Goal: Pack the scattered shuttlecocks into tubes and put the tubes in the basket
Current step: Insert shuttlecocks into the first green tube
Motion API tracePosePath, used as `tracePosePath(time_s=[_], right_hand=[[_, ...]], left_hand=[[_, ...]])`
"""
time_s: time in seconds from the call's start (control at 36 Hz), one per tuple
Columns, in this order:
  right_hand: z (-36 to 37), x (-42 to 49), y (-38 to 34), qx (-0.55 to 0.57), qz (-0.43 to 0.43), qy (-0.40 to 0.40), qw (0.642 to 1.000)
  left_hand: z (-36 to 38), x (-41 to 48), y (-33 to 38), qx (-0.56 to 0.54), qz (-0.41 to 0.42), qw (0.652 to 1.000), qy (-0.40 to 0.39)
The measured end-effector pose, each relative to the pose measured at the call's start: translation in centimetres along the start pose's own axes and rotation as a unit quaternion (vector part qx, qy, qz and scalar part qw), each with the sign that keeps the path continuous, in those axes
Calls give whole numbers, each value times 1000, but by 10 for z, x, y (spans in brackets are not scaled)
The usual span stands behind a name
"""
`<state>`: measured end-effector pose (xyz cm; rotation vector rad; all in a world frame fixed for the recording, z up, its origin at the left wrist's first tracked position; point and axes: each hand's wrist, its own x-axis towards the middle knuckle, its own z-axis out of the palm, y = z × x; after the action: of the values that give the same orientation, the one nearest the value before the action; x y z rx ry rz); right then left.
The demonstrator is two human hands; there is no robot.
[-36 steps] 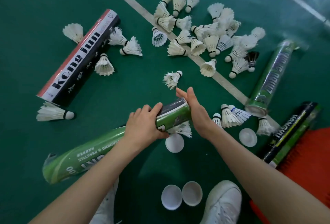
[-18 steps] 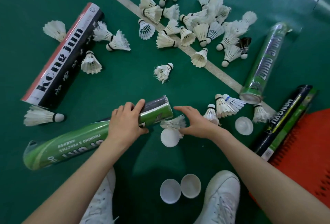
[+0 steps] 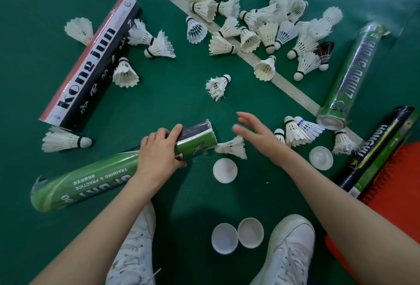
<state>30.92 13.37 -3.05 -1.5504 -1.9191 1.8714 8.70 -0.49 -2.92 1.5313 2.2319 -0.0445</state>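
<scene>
The left hand (image 3: 159,155) grips the green tube (image 3: 91,177) near its mouth. The right hand (image 3: 256,134), spread wide and empty, hovers beside that mouth over a shuttlecock (image 3: 231,147), its cork perhaps already inside. It is best pushed in cork-first with the tube held steady.

The left grip (image 3: 159,157) curls round a green tube (image 3: 91,180) lying on the green floor (image 3: 170,102). A shuttlecock (image 3: 231,147) lies at its open end. Just beside it, the right grip (image 3: 256,137) hovers with fingers spread.
</scene>
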Motion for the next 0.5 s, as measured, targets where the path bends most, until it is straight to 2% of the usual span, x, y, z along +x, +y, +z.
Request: tracePosePath(time_s=[0.06, 0.11, 0.19, 0.28, 0.36, 0.42, 0.5], right_hand=[[4, -3, 0, -95, -24, -52, 994], [9, 0, 6, -214, -46, -82, 972], [14, 5, 16, -314, -49, -63, 946], [13, 7, 22, -295, -32, 15, 955], [8, 7, 16, -182, -4, 81, 980], [5, 5, 4, -105, -9, 94, 990], [4, 2, -16, -61, -43, 75, 994]], left_hand=[[0, 0, 0, 0, 0, 1000, -1], [0, -1, 0, 2, 1, 1000, -4], [1, -2, 0, 5, 0, 1000, -9], [0, -2, 0, 4, -1, 1000, -7], [-1, -2, 0, -1, 0, 1000, -2], [-2, -2, 0, -3, 0, 1000, 3], [-3, -3, 0, -8, 0, 1000, 10]])
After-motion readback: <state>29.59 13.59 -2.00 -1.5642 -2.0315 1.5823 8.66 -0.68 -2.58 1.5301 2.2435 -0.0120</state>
